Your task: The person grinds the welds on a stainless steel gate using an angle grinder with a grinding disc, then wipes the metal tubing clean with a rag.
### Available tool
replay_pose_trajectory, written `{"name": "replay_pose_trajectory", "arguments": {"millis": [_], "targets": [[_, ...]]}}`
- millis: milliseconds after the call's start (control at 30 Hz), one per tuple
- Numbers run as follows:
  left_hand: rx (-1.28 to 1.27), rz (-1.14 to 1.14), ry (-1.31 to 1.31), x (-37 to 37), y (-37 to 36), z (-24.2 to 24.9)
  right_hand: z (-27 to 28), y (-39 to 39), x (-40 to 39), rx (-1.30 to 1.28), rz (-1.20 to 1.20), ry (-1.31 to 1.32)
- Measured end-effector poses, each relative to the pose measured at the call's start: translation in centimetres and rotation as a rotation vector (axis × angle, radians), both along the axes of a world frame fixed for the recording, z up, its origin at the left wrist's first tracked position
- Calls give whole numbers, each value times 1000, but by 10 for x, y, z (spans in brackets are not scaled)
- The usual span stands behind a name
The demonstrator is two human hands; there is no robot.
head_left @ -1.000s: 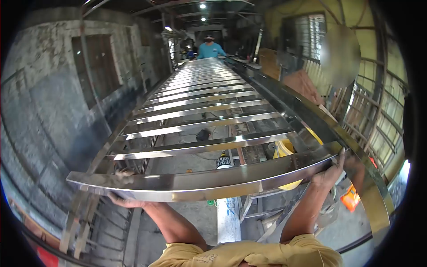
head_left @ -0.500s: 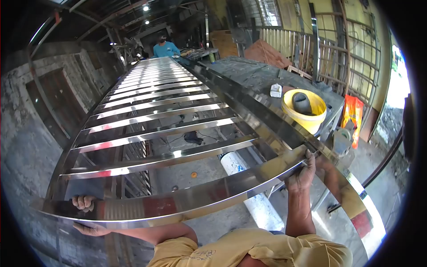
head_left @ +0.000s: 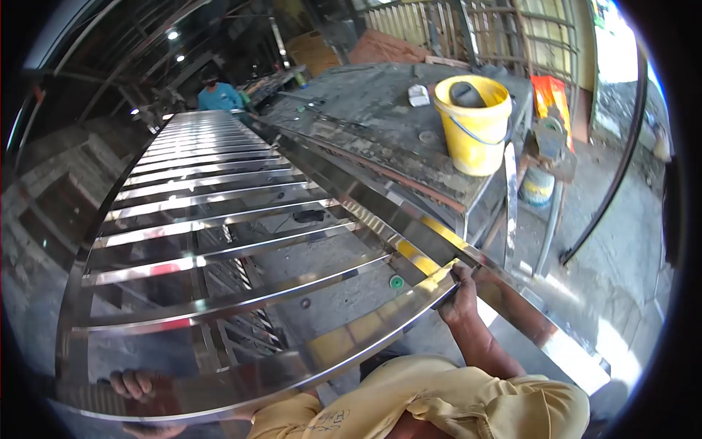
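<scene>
A long, shiny metal frame with many crossbars [head_left: 241,382] stretches from my body away to the far end of the shop. My left hand [head_left: 131,383] grips the near end bar close to its left corner, fingers curled over the top; part of the hand is hidden behind the bar. At the right corner, my right hand [head_left: 461,291] is closed around the same end bar, thumb on top. Just right of that hand, a separate polished metal length [head_left: 526,311] runs beside the frame.
A person in a blue shirt [head_left: 219,96] stands at the frame's far end. To the right is a dark worktable [head_left: 351,99] bearing a yellow bucket [head_left: 472,139] and a white container [head_left: 418,96]. A paint-stained can [head_left: 537,186] sits beyond it, near an orange bag [head_left: 550,99].
My view has turned right and tilted. The frame's near end, with both hands still on it, now sits lower and further left in view. The bucket and worktable show more fully.
</scene>
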State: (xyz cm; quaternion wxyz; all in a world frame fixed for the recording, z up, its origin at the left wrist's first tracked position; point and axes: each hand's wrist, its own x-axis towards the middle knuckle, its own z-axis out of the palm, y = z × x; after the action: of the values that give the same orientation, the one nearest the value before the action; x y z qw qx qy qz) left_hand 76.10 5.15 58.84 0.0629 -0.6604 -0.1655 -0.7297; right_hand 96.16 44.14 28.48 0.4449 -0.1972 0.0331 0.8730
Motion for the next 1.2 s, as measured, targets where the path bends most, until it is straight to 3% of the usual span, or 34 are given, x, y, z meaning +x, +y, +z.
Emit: {"name": "replay_pose_trajectory", "arguments": {"millis": [167,267,467,733,767,867,1033,1200], "targets": [[-24,27,-74,-29,7,19,-60,-56,-41,-182,1,-118],[-89,-5,-77,-49,15,11,-93,-82,-68,-225,-16,-66],[-239,-79,-121,-75,18,-12,-159,-136,-106,-390,23,-216],[-383,-66,-173,-54,39,-48,-158,-158,-119,-362,338,-308],[-405,-64,-191,-50,43,-56,-201,-157,-130,-357,358,-219],[-479,-61,-234,-36,69,-80,-142,-151,-129,-373,344,-269],[-606,-78,-276,-28,125,-132,-188,-131,-143,-246,464,-440],[-681,-92,-391,-49,170,-188,-195,-109,-163,-244,402,-224]]}}
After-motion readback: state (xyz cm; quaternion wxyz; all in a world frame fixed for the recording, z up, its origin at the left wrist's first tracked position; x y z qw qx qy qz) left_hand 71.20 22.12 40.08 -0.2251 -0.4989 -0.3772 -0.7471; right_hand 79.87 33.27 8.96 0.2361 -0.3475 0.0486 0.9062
